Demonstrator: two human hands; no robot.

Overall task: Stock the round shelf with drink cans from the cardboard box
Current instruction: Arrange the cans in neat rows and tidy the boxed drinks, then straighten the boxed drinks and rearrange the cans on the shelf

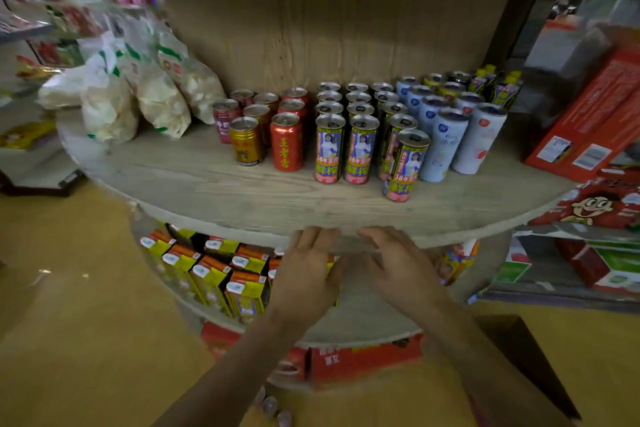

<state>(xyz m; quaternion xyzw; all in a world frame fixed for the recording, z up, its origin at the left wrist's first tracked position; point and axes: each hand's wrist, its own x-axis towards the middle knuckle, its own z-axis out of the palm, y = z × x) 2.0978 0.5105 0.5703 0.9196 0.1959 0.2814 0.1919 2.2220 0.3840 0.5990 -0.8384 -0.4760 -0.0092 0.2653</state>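
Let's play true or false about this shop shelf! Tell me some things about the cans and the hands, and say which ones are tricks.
1. The red can with yellow writing stands upright on the round wooden shelf. True.
2. The left hand and the right hand each hold a can. False: no can shows in either hand; both are at the shelf's front edge.
3. The white crinkly snack bags lie left of the cans. True.
4. The yellow and orange cartons share the top tier with the cans. False: they stand on the tier below.
5. The tall pale blue cans stand left of the red can. False: they stand to its right.
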